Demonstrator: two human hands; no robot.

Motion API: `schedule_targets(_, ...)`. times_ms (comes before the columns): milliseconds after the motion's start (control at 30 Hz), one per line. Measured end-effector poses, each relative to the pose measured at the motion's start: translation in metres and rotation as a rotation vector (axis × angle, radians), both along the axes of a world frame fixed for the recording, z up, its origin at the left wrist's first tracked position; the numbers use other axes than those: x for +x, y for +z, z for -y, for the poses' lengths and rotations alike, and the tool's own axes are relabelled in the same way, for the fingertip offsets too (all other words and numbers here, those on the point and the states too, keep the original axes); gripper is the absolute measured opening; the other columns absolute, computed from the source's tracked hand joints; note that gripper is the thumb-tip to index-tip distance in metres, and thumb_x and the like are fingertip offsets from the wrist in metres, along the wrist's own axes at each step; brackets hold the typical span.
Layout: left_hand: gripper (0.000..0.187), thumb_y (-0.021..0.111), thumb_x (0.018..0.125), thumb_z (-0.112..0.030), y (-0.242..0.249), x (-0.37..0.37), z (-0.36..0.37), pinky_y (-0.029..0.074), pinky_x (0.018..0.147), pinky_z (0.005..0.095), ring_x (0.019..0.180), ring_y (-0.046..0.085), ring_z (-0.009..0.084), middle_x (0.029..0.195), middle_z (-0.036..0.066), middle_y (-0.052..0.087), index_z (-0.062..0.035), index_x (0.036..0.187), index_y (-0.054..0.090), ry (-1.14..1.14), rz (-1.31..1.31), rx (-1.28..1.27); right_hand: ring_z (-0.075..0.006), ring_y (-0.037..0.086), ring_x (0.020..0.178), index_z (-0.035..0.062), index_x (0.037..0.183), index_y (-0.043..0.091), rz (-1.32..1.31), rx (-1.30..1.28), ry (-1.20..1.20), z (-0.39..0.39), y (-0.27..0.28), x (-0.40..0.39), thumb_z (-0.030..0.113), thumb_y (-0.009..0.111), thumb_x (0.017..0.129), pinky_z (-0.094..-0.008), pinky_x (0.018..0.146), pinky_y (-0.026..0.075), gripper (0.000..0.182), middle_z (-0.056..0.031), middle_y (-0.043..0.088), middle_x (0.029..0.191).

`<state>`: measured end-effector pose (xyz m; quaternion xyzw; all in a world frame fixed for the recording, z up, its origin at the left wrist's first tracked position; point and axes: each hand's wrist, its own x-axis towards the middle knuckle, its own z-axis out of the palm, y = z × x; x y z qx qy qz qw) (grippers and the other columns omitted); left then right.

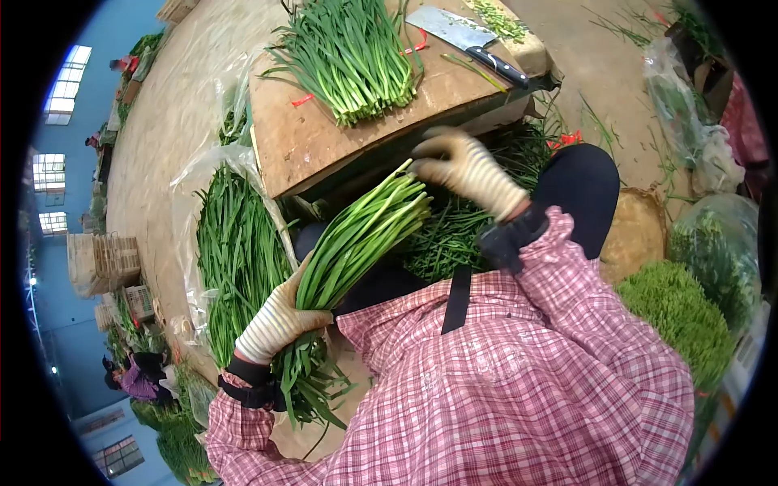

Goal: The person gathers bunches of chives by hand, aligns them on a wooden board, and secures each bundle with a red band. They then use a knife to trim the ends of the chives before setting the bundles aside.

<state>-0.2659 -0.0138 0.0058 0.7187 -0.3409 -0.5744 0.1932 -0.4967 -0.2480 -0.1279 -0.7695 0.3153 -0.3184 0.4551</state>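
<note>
My left hand (279,320), in a striped knit glove, is closed around a loose bunch of garlic chives (365,227). The pale cut ends point up and to the right, while the leaves hang below my fist. Beside those ends is my right hand (474,174), also gloved and slightly blurred, its thumb and fingers curved but apart with nothing visible between them. On the board-topped stand (324,154) in front of me lies a larger bunch of garlic chives (356,73). A cleaver (458,32) with a black handle lies to its right, near red ties (415,44).
A plastic-lined heap of long chives (239,251) stands at my left. More loose greens (454,235) lie between my knees under the stand. Bagged greens (705,235) and a light green pile (677,316) are at my right. Another person (142,377) crouches far left, near stacked crates (101,263).
</note>
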Motion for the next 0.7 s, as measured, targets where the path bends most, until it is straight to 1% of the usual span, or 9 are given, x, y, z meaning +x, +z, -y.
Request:
schedule_targets(67, 0.092, 0.07, 0.072, 0.01, 0.004, -0.003, 0.004, 0.051, 0.083, 0.0245, 0.093, 0.059, 0.0111, 0.116, 0.005, 0.064, -0.0045, 0.153, 0.028, -0.047, 0.046, -0.005, -0.0155, 0.064, 0.081, -0.0053, 0.095, 0.072, 0.249, 0.751, 0.098, -0.02, 0.005, 0.013, 0.019, 0.081, 0.077, -0.0308, 0.079, 0.051, 0.031, -0.008, 0.072, 0.086)
schedule_targets(133, 0.093, 0.07, 0.072, 0.01, 0.018, -0.011, 0.011, 0.048, 0.092, 0.0273, 0.102, 0.058, 0.0131, 0.122, 0.008, 0.063, -0.0038, 0.153, 0.028, 0.046, -0.02, 0.103, -0.0139, 0.064, 0.078, -0.0034, 0.098, 0.073, 0.592, 0.958, -0.001, -0.014, -0.017, 0.017, 0.012, 0.079, 0.078, -0.0284, 0.076, 0.05, 0.026, -0.0055, 0.072, 0.087)
schedule_targets(267, 0.09, 0.068, 0.073, 0.011, 0.018, 0.003, -0.004, 0.049, 0.09, 0.0296, 0.105, 0.06, 0.0131, 0.123, 0.011, 0.065, -0.0074, 0.153, 0.031, 0.035, 0.053, -0.073, -0.0137, 0.067, 0.08, -0.0005, 0.095, 0.073, 0.3, 0.577, -0.338, 0.021, -0.043, -0.014, 0.015, 0.074, 0.084, -0.0284, 0.074, 0.052, 0.019, -0.0059, 0.072, 0.087)
schedule_targets(333, 0.087, 0.068, 0.074, 0.011, 0.025, 0.005, -0.003, 0.05, 0.091, 0.0316, 0.11, 0.064, 0.0195, 0.125, 0.018, 0.064, -0.0114, 0.151, 0.036, -0.238, 0.382, -0.281, -0.0171, 0.068, 0.08, -0.0009, 0.102, 0.07, 0.45, 0.928, -0.232, 0.02, -0.028, -0.024, 0.02, 0.071, 0.088, -0.0292, 0.072, 0.051, 0.026, -0.0072, 0.072, 0.092)
schedule_targets(367, 0.085, 0.066, 0.072, 0.011, 0.021, 0.009, -0.006, 0.053, 0.087, 0.0351, 0.106, 0.067, 0.031, 0.125, 0.022, 0.062, -0.0189, 0.148, 0.043, -0.321, 0.566, -0.385, -0.0231, 0.068, 0.087, -0.0005, 0.112, 0.067, 0.24, 0.881, -0.148, 0.026, -0.028, -0.029, 0.026, 0.067, 0.093, -0.032, 0.079, 0.052, 0.032, -0.0105, 0.071, 0.1)
schedule_targets(400, 0.085, 0.066, 0.072, 0.011, 0.027, 0.007, -0.006, 0.053, 0.087, 0.0351, 0.106, 0.067, 0.031, 0.125, 0.022, 0.062, -0.0189, 0.148, 0.043, -0.323, 0.569, -0.382, -0.0231, 0.068, 0.087, -0.0005, 0.112, 0.067, 0.243, 0.884, -0.147, 0.027, -0.03, -0.032, 0.026, 0.067, 0.093, -0.032, 0.079, 0.052, 0.032, -0.0105, 0.071, 0.1)
schedule_targets(467, 0.084, 0.066, 0.069, 0.01, 0.038, -0.001, -0.004, 0.056, 0.08, 0.0388, 0.096, 0.067, 0.0392, 0.123, 0.025, 0.061, -0.0249, 0.143, 0.048, -0.54, 0.989, -0.354, -0.0276, 0.065, 0.1, 0.0012, 0.117, 0.066, 0.081, 0.187, -0.061, 0.029, -0.033, -0.033, 0.029, 0.063, 0.096, -0.0358, 0.09, 0.05, 0.036, -0.0152, 0.069, 0.107)
schedule_targets(533, 0.08, 0.064, 0.07, 0.009, 0.032, -0.005, -0.004, 0.056, 0.072, 0.0406, 0.088, 0.067, 0.0396, 0.12, 0.026, 0.062, -0.0301, 0.139, 0.052, -0.544, 1.07, -0.386, -0.0306, 0.057, 0.119, 0.004, 0.122, 0.065, 0.141, 0.085, 0.102, 0.012, 0.011, -0.029, 0.034, 0.07, 0.087, -0.04, 0.1, 0.044, 0.047, -0.0169, 0.062, 0.123)
schedule_targets(700, 0.067, 0.061, 0.075, 0.008, 0.025, -0.013, 0.003, 0.056, 0.07, 0.0396, 0.088, 0.068, 0.0394, 0.12, 0.027, 0.062, -0.029, 0.132, 0.059, -0.64, 1.171, -0.536, -0.0335, 0.059, 0.105, 0.0075, 0.087, 0.071, 0.207, -0.346, 0.032, -0.037, 0.025, 0.023, 0.016, 0.073, 0.076, -0.0454, 0.091, 0.046, 0.014, -0.0118, 0.065, 0.109)
